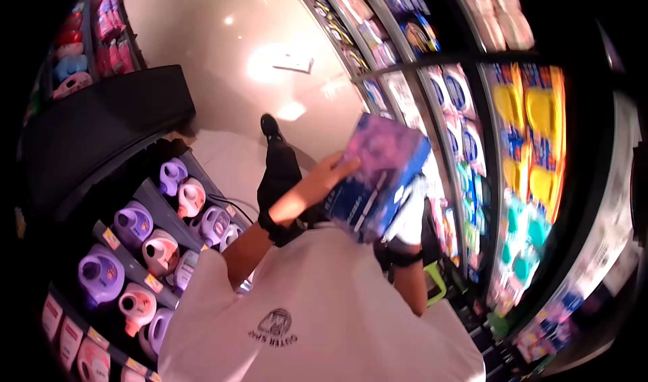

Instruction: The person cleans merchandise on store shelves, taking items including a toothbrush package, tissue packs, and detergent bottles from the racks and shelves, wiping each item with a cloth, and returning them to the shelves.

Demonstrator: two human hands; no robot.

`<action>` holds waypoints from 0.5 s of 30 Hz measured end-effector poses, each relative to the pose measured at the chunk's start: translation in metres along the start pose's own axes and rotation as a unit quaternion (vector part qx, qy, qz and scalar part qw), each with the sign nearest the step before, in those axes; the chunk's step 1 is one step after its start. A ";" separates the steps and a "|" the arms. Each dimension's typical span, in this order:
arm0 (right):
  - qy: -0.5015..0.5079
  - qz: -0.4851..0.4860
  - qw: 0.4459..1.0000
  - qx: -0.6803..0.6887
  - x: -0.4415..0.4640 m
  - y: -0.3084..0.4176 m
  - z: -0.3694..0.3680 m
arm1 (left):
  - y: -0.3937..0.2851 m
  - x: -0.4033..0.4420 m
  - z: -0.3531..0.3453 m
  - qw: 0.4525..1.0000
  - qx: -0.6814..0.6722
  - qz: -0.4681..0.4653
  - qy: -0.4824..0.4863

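Observation:
My left hand (341,169) is closed on the near edge of a blue and purple package (385,152), its thumb lying across the printed face. The package is tilted in front of my chest, and its lettering is too blurred to read. Beside its lower right side is a bright white patch (410,216), washed out by light. My right forearm (410,287), with a dark band at the wrist, reaches up behind that patch. The fingers of my right hand are hidden there, so I cannot see what they hold.
To the left, shelves carry purple bottles (101,274) and pink bottles (138,304). A black panel (115,108) closes off one shelf end. Packaged goods, including yellow packs (540,112), line the right-hand rack. On the shiny floor (223,51) lies a flat pale piece (293,63).

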State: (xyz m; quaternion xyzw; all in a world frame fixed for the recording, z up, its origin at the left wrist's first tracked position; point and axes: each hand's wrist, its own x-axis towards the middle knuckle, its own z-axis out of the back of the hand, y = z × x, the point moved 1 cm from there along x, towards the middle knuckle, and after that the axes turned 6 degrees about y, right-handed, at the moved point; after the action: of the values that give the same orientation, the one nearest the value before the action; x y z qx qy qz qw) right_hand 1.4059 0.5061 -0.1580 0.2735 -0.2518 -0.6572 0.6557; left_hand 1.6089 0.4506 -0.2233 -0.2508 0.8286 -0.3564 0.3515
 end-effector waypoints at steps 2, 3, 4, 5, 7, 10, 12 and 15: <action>-0.021 0.143 0.954 -0.264 0.000 0.026 -0.026 | -0.003 0.000 0.039 0.999 0.016 0.052 0.004; 0.016 0.163 0.967 -0.197 0.003 0.021 -0.036 | -0.008 -0.004 0.054 0.999 0.002 0.034 -0.012; 0.056 0.186 0.973 -0.129 0.020 0.021 -0.050 | -0.023 -0.008 0.075 0.999 -0.013 0.012 -0.032; 0.127 0.114 0.906 -0.387 0.029 0.019 -0.070 | -0.036 -0.015 0.096 0.998 -0.038 0.059 -0.004; 0.269 0.171 0.412 -0.854 0.063 0.038 -0.108 | -0.031 -0.011 0.148 0.994 -0.069 0.079 -0.030; 0.094 0.430 -0.271 -0.856 0.103 0.047 -0.153 | -0.001 0.013 0.237 0.986 -0.065 0.112 -0.108; -0.004 0.464 -0.475 -0.747 0.117 0.015 -0.193 | 0.061 0.049 0.317 0.965 0.120 0.112 -0.203; -0.064 0.482 -0.539 -0.687 0.127 -0.052 -0.272 | 0.153 0.106 0.441 0.848 0.389 0.140 -0.331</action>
State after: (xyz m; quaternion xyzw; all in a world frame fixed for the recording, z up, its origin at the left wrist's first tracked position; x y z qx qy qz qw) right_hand 1.5570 0.3871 -0.3945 0.7619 -0.4136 -0.4799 -0.1348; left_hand 1.8533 0.2921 -0.6032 -0.0776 0.4829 -0.4927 0.7198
